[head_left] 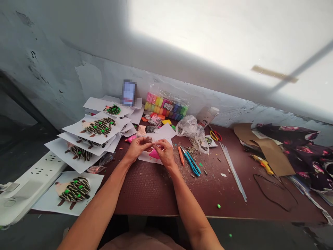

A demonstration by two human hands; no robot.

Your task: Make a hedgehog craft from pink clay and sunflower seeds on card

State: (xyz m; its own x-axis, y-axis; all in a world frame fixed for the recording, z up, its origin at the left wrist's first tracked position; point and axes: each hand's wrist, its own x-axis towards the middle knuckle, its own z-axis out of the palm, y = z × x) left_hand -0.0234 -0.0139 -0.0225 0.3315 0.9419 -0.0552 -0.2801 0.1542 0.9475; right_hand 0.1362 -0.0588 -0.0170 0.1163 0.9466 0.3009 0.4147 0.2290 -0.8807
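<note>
Both hands meet above a white sheet of paper (167, 133) at the middle of the table. My left hand (136, 150) is closed on a small lump of brown modelling clay (148, 139). Close beside it, the fingers of my right hand (164, 152) are pinched together at the clay; what they hold is too small to make out. A flat pink clay shape (154, 154) shows on the paper under the hands. To the right lie an orange pen-like tool (181, 156) and blue-handled snips (191, 162).
Stacked hedgehog pictures made with seeds (97, 126) stand left, near a power strip (31, 189). Behind are a pack of coloured clay (166, 106), a phone (129, 93) and a plastic bag (191, 128). Scissors (215, 134), glue sticks (233, 172) and a glue gun (264, 164) lie right.
</note>
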